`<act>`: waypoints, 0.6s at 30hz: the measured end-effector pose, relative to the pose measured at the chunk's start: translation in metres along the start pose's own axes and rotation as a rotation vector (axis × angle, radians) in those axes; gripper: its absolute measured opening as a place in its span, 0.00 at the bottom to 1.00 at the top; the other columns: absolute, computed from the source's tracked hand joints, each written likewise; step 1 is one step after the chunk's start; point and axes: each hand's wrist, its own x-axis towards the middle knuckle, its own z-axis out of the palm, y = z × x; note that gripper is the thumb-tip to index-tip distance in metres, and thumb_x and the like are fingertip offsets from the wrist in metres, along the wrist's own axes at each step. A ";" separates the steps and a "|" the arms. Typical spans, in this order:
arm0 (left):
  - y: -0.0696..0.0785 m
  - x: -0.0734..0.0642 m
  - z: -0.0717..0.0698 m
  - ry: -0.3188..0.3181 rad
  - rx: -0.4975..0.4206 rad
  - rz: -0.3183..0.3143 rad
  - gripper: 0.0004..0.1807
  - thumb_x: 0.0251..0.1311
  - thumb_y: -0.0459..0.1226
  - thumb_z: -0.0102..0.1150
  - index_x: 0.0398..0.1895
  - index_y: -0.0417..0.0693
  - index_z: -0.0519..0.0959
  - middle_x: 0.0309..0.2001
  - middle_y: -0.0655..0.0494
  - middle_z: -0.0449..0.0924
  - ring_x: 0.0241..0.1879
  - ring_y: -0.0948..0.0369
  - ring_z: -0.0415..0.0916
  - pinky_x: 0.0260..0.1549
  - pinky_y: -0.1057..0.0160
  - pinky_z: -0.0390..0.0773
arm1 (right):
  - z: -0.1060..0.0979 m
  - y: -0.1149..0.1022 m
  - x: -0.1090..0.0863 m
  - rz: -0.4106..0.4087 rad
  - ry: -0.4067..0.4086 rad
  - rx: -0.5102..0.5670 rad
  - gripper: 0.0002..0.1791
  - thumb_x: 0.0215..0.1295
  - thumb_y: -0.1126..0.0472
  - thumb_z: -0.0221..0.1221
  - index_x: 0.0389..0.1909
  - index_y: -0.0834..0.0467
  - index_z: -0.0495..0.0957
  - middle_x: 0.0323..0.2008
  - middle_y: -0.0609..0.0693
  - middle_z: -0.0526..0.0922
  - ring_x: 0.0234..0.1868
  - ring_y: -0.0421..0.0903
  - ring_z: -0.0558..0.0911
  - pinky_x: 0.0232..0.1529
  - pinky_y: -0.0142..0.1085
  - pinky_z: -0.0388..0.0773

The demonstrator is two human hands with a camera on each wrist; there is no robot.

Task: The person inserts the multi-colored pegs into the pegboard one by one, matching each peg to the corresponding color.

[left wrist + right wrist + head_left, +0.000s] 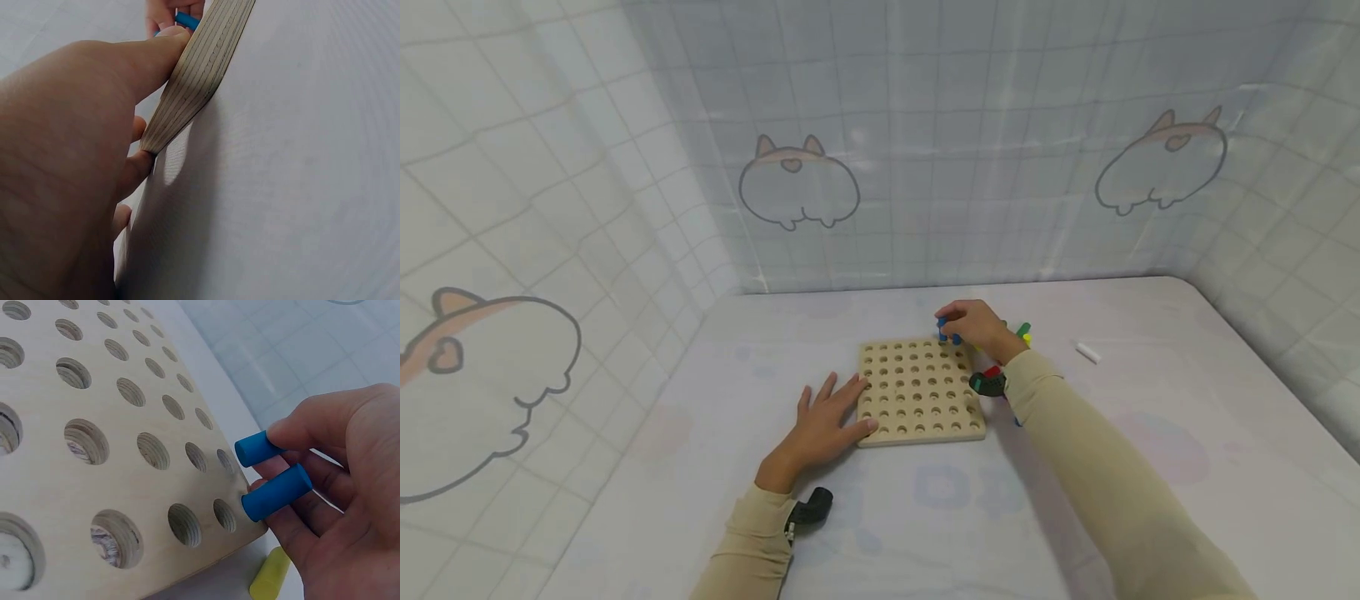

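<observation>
A light wooden board [917, 396] with rows of round holes lies on the table. My left hand [823, 425] rests at its left edge, fingers spread, the thumb touching the near-left corner. In the left wrist view the thumb [150, 59] lies against the board's layered side [200, 69]. At the far-right corner my right hand [973, 323] pinches a blue peg [257, 449] by thumb and finger, over the far row. Beside it a second blue peg [278, 492] stands at the corner hole, near the other fingers; whether it touches them I cannot tell.
Right of the board lie a yellow peg [270, 575], a green peg [1024, 329] and a red peg [992, 372], partly hidden by the right arm. A white peg [1087, 353] lies farther right. Tiled-pattern curtains [940, 167] stand behind and at both sides.
</observation>
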 end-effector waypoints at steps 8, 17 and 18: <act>-0.002 0.001 0.003 0.008 0.005 -0.001 0.44 0.66 0.64 0.51 0.80 0.55 0.56 0.78 0.56 0.53 0.78 0.45 0.36 0.69 0.33 0.28 | 0.002 0.004 0.001 -0.053 -0.016 -0.067 0.18 0.69 0.63 0.62 0.59 0.59 0.80 0.52 0.53 0.82 0.51 0.51 0.79 0.55 0.46 0.75; -0.003 0.000 0.003 0.000 -0.003 -0.009 0.44 0.66 0.65 0.51 0.80 0.58 0.55 0.78 0.58 0.52 0.79 0.47 0.35 0.69 0.35 0.27 | 0.004 0.003 -0.002 -0.109 -0.035 -0.131 0.16 0.68 0.66 0.62 0.55 0.62 0.79 0.50 0.55 0.82 0.53 0.52 0.79 0.56 0.46 0.75; -0.003 0.000 0.003 0.000 -0.005 -0.008 0.44 0.66 0.65 0.51 0.80 0.57 0.55 0.78 0.58 0.52 0.79 0.46 0.35 0.69 0.34 0.27 | 0.004 0.003 -0.003 -0.114 -0.035 -0.141 0.15 0.68 0.66 0.62 0.55 0.63 0.79 0.50 0.55 0.82 0.53 0.52 0.79 0.56 0.46 0.75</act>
